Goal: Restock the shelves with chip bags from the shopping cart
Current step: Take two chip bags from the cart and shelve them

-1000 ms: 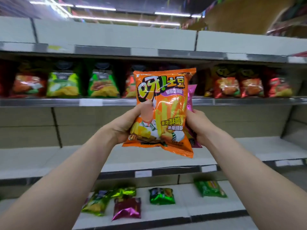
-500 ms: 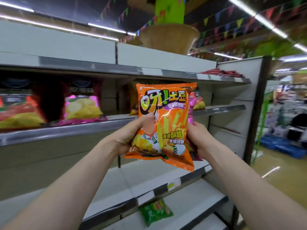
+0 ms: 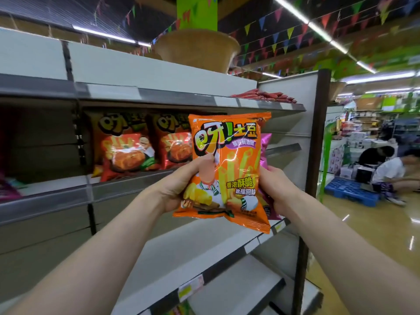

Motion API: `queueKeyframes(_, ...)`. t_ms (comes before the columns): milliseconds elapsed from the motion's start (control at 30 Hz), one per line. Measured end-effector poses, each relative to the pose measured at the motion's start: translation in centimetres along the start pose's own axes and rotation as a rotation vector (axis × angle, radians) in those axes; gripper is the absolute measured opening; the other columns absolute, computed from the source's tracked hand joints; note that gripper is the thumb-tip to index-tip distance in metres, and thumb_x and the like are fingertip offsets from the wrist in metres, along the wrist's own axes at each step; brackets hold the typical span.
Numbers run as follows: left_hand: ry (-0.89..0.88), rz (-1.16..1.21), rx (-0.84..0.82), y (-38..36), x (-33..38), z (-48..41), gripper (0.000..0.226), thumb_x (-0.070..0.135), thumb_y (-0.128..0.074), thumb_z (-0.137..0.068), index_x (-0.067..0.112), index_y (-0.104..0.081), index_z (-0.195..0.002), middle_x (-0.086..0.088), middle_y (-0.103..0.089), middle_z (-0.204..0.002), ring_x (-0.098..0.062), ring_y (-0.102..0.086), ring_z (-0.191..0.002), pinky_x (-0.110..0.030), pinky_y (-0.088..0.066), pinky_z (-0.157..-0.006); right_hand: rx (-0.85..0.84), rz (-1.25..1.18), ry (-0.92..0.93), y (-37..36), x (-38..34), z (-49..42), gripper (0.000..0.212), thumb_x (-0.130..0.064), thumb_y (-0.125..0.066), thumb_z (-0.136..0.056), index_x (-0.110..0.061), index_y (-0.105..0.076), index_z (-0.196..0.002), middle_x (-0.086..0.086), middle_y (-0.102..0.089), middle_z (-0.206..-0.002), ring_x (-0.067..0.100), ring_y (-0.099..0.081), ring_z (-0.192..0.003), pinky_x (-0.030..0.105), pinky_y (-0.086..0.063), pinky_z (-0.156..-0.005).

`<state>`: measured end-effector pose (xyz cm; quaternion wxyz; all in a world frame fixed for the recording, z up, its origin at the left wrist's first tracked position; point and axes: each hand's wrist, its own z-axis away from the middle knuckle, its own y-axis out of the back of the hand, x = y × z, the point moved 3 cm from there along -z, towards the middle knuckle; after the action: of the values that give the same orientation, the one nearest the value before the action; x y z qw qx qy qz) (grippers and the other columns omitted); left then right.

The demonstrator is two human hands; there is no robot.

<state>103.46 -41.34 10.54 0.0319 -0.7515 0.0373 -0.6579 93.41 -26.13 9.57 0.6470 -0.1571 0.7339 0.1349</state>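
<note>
Carrying step, by the look of it: holding an orange chip bag (image 3: pixel 229 169) upright in the air in front of the shelving, near the right end of the middle shelf (image 3: pixel 113 189), not yet resting on any board. Gripped from both sides. Left hand (image 3: pixel 177 192) with the thumb pressed flat on the bag's front and the other fingers curled behind it, out of sight. Right hand (image 3: pixel 276 189) wrapped round the right edge, pinching it together with a pink bag (image 3: pixel 266 142) tucked just behind the orange one; cannot tell how those fingers lie at the back. Just to the left, standing on the middle shelf, red bags (image 3: pixel 127 146) of the same brand.

Next, most likely: reaching forward, setting the orange bag upright to the right of those red ones, easing off the left thumb, and keeping hold of the pink bag for its own spot.
</note>
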Motion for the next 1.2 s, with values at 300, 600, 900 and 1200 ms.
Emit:
queueKeyframes(300, -0.014, 0.08, 0.057, -7.0, -2.7, -13.0, 0.071, 0.058, -0.092, -0.025, 0.023, -0.081, -0.086, -0.011, -0.073, -0.105, -0.026, -0.072, -0.091, -0.04, -0.059, -0.08, 0.033, 0.12, 0.026, 12.2, -0.7, -8.8, 0.041, -0.04, -0.062, -0.092, 0.0, -0.062, -0.103, 0.025, -0.07, -0.106, 0.041, -0.065, -0.104, 0.042, -0.054, -0.087)
queueKeyframes(600, 0.006, 0.026, 0.246, -8.6, -2.7, -22.2, 0.04, 0.048, -0.07, -0.074, 0.01, -0.077, -0.084, -0.018, -0.073, -0.093, -0.028, -0.071, -0.066, -0.037, -0.061, -0.056, 0.04, 0.125, 0.02, 17.7, 0.7, -18.5, 0.038, -0.041, -0.07, -0.085, -0.004, -0.066, -0.082, 0.021, -0.072, -0.092, 0.034, -0.069, -0.082, 0.038, -0.056, -0.074)
queueKeyframes(900, -0.044, 0.018, 0.421, -4.0, 0.5, -31.0, 0.037, 0.039, -0.054, -0.093, 0.004, -0.066, -0.089, -0.016, -0.071, -0.069, -0.02, -0.066, -0.046, -0.024, -0.052, -0.038, 0.007, 0.217, 0.031, 18.7, -0.5, -29.4, 0.057, -0.044, -0.072, -0.084, 0.005, -0.061, -0.111, 0.012, -0.064, -0.087, 0.015, -0.06, -0.06, 0.022, -0.043, -0.042)
queueKeyframes(1200, -0.08, 0.055, 0.567, 0.4, 1.9, -38.0, 0.035, 0.034, -0.051, -0.097, 0.003, -0.063, -0.086, -0.012, -0.07, -0.063, -0.017, -0.067, -0.047, -0.023, -0.053, -0.042, -0.063, 0.308, 0.012, 18.0, -1.7, -39.1, 0.063, -0.047, -0.068, -0.085, 0.004, -0.057, -0.121, 0.009, -0.06, -0.083, 0.017, -0.056, -0.063, 0.025, -0.039, -0.048)
